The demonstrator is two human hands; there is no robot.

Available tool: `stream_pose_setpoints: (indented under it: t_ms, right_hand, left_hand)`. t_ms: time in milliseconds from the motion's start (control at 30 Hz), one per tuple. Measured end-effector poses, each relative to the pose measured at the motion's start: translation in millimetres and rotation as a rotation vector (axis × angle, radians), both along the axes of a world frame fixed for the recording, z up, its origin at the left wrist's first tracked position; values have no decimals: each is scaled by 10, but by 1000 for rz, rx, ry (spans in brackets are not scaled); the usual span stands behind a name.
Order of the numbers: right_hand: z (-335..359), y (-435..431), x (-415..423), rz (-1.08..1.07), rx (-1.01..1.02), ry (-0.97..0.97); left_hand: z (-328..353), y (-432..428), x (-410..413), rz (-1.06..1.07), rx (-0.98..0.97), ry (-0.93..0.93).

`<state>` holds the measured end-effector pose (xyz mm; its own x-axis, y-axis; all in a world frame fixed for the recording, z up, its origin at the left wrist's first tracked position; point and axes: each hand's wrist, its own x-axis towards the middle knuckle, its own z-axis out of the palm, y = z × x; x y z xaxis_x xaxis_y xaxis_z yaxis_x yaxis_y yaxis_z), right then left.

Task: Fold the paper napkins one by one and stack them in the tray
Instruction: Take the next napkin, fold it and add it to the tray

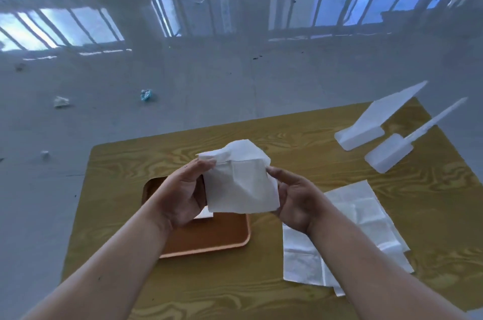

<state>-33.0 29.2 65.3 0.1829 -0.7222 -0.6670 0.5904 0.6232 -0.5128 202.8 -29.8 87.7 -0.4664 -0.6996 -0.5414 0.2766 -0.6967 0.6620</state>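
Observation:
Both hands hold one white paper napkin in the air above the brown tray. My left hand pinches its upper left edge and my right hand grips its right side. The napkin is partly folded, with its top crumpled over. A sliver of a white folded napkin shows in the tray, mostly hidden behind my left hand and the held napkin. A pile of unfolded white napkins lies flat on the table to the right of the tray, partly under my right forearm.
The yellow wood-grain table stands on a glossy grey floor. Two white plastic stands sit at the table's far right corner. Scraps of crumpled paper lie on the floor to the left.

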Motion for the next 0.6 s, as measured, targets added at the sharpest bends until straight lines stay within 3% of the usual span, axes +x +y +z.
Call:
stream_pose_setpoints:
  t_ms: [233, 400, 600]
  right_hand:
    - [-4, -225, 617, 170, 75, -69]
    - [-52, -244, 865, 265, -68, -112]
    - [16, -428, 754, 161, -196, 200]
  left_hand:
    - [-50, 103, 674, 26, 6, 36]
    - [1, 156, 925, -9, 15, 118]
    - [14, 105, 1064, 223, -94, -341]
